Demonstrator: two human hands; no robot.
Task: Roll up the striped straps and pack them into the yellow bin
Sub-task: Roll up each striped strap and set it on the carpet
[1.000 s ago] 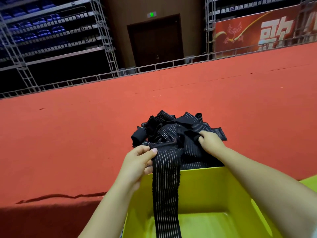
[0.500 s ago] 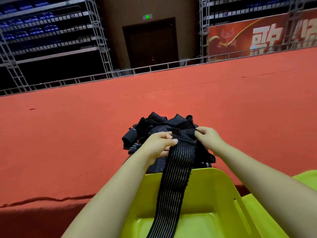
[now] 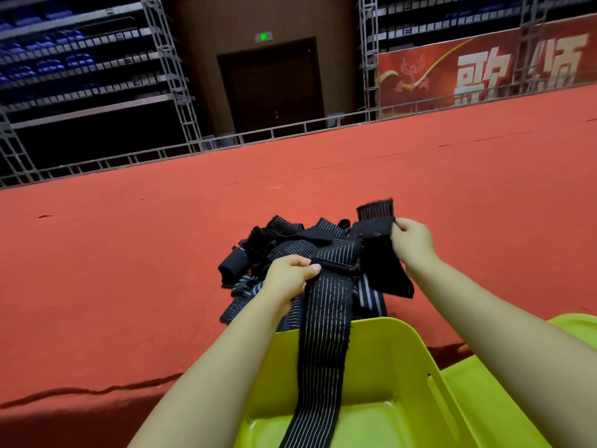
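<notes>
A heap of black straps with thin white stripes [image 3: 284, 247] lies on the red carpet just beyond the yellow bin [image 3: 387, 367]. My left hand [image 3: 290, 276] grips one long strap [image 3: 323, 350] near its top; the strap hangs down over the bin's far rim into the bin. My right hand [image 3: 412, 237] pinches a strap end [image 3: 376, 227], lifted above the heap to the right, its fuzzy patch and striped tip standing up. One rolled strap [image 3: 234, 266] rests at the heap's left edge.
Red carpet [image 3: 129, 253] spreads all round the heap, with a step edge at the lower left. A second yellow-green piece [image 3: 575, 321] lies right of the bin. Metal railing [image 3: 193, 150], truss towers and seating stands are far behind.
My right hand has lifted a strap end up and to the right, away from the heap. My left hand keeps its grip on the long strap hanging into the bin.
</notes>
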